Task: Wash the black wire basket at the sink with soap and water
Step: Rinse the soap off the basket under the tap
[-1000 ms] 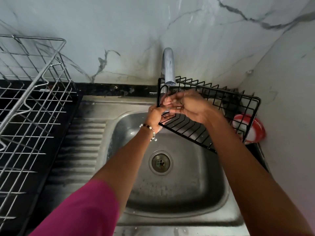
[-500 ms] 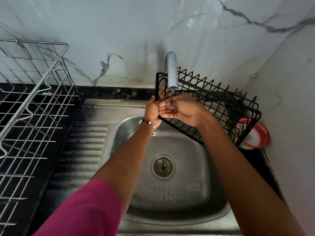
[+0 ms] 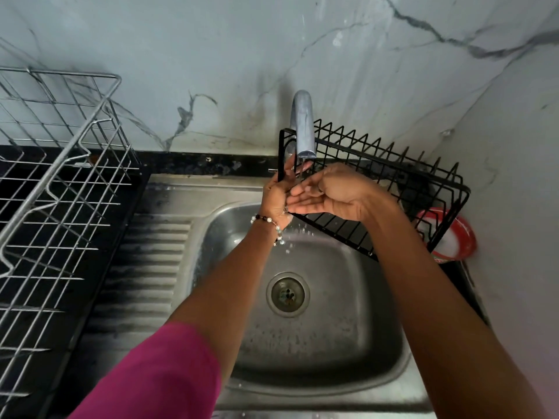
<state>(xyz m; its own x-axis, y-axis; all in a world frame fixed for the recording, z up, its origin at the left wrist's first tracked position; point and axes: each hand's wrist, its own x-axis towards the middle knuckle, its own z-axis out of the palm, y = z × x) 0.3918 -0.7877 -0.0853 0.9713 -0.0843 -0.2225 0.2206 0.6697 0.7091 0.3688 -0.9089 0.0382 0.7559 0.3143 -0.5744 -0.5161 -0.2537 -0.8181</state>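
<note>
Basket [image 3: 393, 189], black wire, sat at centre right of the frame, tilted over the back right corner of the sink [image 3: 317, 358], its zigzag upper edge toward the marble wall [image 3: 211, 55] and its left end just under the tap [image 3: 303, 125]. A thin stream of water ran from the spout onto the hands.

Left hand [image 3: 276, 195] was at the basket's left end, fingers upright along the vertical end wire. Whether that grip was actually closed round the wire, I could not tell; the right fingers hid part of it. A bead bracelet [image 3: 269, 225] hung at the left wrist, and droplets fell below it into the basin. A pink sleeve [image 3: 157, 376] covered the upper left arm, lower left of the frame.

Right hand [image 3: 329, 192] lay in front of the basket's near side, fingers straight and relaxed, tips pointing left and meeting the left hand under the water. That grip was apart, holding nothing I could see.

Drain [image 3: 287, 294] sat mid-basin, lower centre. A ribbed draining board [image 3: 145, 267] ran left of the basin. At far left, a silver wire dish rack [image 3: 54, 182] stood on the dark worktop [image 3: 196, 163]. A red-rimmed bowl [image 3: 450, 240] showed behind the basket's right end, partly hidden by its wires.
</note>
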